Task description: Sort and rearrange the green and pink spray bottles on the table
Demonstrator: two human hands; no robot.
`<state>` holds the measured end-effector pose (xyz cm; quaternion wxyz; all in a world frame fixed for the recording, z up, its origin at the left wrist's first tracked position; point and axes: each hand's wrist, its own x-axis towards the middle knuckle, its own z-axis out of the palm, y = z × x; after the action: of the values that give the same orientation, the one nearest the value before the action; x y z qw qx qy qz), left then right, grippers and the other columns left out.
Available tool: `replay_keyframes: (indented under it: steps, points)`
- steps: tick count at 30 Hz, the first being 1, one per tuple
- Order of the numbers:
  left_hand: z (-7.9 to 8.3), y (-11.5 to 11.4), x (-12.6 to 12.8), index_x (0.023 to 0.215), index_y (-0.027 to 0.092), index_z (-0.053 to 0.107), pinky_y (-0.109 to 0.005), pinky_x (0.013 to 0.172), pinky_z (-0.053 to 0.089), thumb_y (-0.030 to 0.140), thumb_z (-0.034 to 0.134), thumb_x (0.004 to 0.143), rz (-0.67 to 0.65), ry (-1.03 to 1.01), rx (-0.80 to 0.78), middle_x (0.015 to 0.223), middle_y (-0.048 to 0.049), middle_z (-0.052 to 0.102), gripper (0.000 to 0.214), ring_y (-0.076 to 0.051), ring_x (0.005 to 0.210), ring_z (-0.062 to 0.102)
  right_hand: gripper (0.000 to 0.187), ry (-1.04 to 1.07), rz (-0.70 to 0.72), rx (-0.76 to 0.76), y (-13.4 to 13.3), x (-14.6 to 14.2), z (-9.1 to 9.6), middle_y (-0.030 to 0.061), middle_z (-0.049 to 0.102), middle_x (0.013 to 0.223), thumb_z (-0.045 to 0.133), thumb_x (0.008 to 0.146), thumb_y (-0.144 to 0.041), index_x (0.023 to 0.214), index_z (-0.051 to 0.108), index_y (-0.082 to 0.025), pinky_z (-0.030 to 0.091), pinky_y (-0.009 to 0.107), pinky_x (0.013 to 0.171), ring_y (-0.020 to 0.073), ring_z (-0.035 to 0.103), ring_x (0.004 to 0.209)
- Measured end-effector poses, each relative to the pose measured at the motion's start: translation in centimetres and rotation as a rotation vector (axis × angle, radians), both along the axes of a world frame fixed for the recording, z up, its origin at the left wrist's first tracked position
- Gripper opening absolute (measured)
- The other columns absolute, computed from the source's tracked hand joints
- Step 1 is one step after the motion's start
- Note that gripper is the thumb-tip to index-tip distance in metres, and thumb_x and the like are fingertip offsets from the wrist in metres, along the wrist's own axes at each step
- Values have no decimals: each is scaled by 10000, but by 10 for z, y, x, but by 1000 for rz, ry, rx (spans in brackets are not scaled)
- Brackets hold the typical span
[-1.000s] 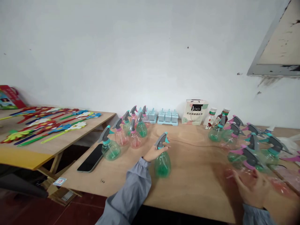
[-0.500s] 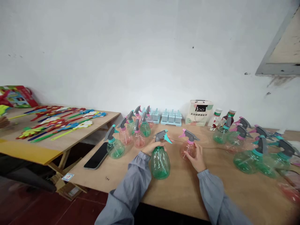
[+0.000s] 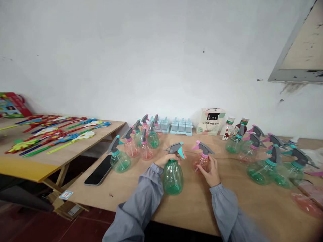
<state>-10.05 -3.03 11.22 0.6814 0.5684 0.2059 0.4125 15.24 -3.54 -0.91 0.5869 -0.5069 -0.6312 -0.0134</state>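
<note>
My left hand (image 3: 164, 160) is closed round the neck of a green spray bottle (image 3: 173, 178), just under its grey head with a turquoise trigger. Part of that hand is hidden behind the bottle. On the right, a pink spray bottle (image 3: 197, 163) with a grey head and pink nozzle is gripped at the side of its body by my right hand (image 3: 212, 172), thumb in front and fingers at the far side. Both bottles look upright. Left of my hands several green and pink spray bottles (image 3: 147, 151) stand close together.
More spray bottles (image 3: 262, 171) crowd the table's right side. A black phone (image 3: 98, 170) lies at the left edge. Along the wall are pale blue moulds (image 3: 181, 127), a paper bag (image 3: 211, 121) and small bottles (image 3: 229, 127). Colourful hand-shaped clappers (image 3: 70, 137) cover another table.
The view has turned slightly right, so the background sits further left. Both hands keep their grip on the same two spray bottles.
</note>
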Motion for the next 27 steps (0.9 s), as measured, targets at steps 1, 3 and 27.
replay_keyframes:
  steps: [1,3,27]
  points:
    - [0,0,1,916,147,699,-275,594,472,196,660,570,3,-4,11,904,-88,746,352,-128,542,622,728,0,-1,-2,0,0,0,133,517,1209,658,778,-616,1338,480,-186,440,515,1042,287,534,1171]
    - [0,-1,2,987,156,698,-297,659,494,201,669,595,10,-5,34,995,-100,744,395,-122,555,630,730,-5,-2,-8,0,1,-1,134,515,1209,660,780,-609,1346,474,-186,445,514,1038,287,538,1168]
    - [-8,10,10,761,141,673,-235,569,466,190,627,510,178,-44,-233,753,-55,727,260,-111,533,591,690,-51,-27,38,-3,4,0,135,546,1179,639,801,-598,1330,495,-180,467,513,1011,283,555,1129]
